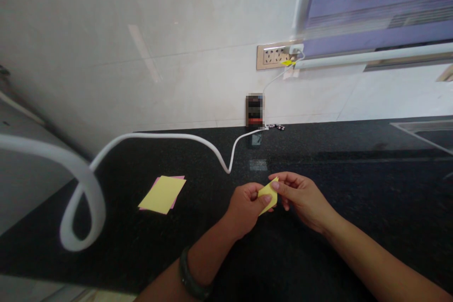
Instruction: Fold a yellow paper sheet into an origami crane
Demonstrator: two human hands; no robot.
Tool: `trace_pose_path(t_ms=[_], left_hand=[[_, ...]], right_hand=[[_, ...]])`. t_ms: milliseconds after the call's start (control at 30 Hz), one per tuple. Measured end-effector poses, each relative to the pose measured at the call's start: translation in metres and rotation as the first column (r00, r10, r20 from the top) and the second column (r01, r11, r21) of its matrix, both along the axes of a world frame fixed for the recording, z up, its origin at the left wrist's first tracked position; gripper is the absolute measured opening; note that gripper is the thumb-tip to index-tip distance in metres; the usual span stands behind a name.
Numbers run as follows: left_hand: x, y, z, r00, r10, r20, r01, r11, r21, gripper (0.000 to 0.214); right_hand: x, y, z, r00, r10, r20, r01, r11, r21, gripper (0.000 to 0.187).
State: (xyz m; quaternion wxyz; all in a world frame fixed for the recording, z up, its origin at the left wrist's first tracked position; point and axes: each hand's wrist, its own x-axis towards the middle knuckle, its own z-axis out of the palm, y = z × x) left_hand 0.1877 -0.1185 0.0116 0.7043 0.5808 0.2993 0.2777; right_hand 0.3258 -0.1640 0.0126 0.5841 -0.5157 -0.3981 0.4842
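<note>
A small folded piece of yellow paper (269, 194) is held above the dark counter between my two hands. My left hand (245, 210) pinches its lower left part, thumb on top. My right hand (300, 197) grips its upper right edge between thumb and fingers. Part of the paper is covered by my fingers. Off to the left, a flat yellow sheet (163, 194) lies on a pink sheet (181, 179), of which only the edges show.
A thick white cable (166, 136) loops at the left and runs across the black counter (141, 255) to a phone-like device (255, 111), its face blurred, leaning on the wall. A wall socket (272, 56) holds a white plug (295, 49). A sink edge (417, 139) shows at far right.
</note>
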Motion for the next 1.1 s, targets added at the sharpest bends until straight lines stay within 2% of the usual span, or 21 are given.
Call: trace_pose_path(t_ms=[100,267,433,567,800,967,1100], left_hand=[[0.000,0.000,0.001,1.000,-0.005,-0.002,0.005,1.000,0.005,0.015],[0.002,0.001,-0.002,0.999,0.030,-0.033,-0.031,0.999,-0.032,0.020],[0.001,0.004,-0.004,0.994,0.050,-0.092,-0.043,0.996,0.076,0.021],[0.000,0.005,-0.005,0.992,0.078,-0.097,-0.067,0.992,0.111,0.024],[0.000,0.006,-0.008,0.989,0.099,-0.108,-0.083,0.986,0.141,0.022],[0.000,0.004,0.000,0.996,0.079,-0.049,-0.076,0.995,0.069,0.019],[0.001,0.005,0.002,0.994,0.074,-0.078,-0.067,0.995,0.079,0.026]], right_hand=[[0.001,-0.001,0.000,0.998,0.041,0.037,-0.040,0.999,-0.003,0.020],[0.002,-0.002,-0.001,0.999,-0.011,0.048,0.011,1.000,0.003,0.019],[0.000,-0.002,0.001,0.996,0.028,0.080,-0.027,0.999,-0.019,0.021],[-0.001,-0.001,-0.001,0.996,-0.024,0.087,0.024,1.000,0.000,0.020],[-0.003,-0.003,0.001,1.000,-0.022,-0.020,0.021,1.000,-0.014,0.021],[-0.005,-0.004,0.006,0.984,-0.015,-0.179,0.003,0.998,-0.068,0.024],[-0.002,-0.003,0.006,0.984,-0.035,-0.172,0.023,0.997,-0.071,0.023]])
